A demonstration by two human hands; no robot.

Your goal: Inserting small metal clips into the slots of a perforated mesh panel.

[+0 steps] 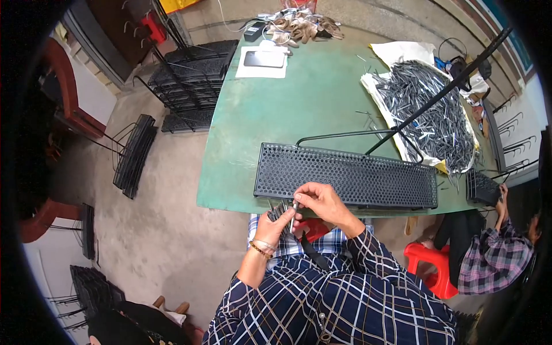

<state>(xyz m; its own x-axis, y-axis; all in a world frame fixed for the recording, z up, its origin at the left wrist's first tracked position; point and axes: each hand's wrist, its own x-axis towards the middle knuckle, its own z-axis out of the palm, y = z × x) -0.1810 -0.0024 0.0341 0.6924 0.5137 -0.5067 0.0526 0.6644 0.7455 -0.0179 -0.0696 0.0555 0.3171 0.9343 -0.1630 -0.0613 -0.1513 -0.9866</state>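
In front of me, a long black rack (345,175) full of round holes lies on its side along the near edge of the green table (253,115). My left hand (269,231) is closed round a bunch of thin dark metal pins (278,211), just below the rack's left part. Thumb and forefinger of my right hand (323,202) pinch the upper end of one shiny metal pin (294,217), whose lower part rests by my left thumb. A long black handle (440,94) rises from the rack toward the far right.
A heap of metal pins (428,109) fills a white sack at the right. Far back lie work gloves (305,29) and a phone (264,59) on paper. Black racks (190,80) are stacked on the floor at left. A co-worker (494,253) handles another rack at right, beside a red stool (430,267).
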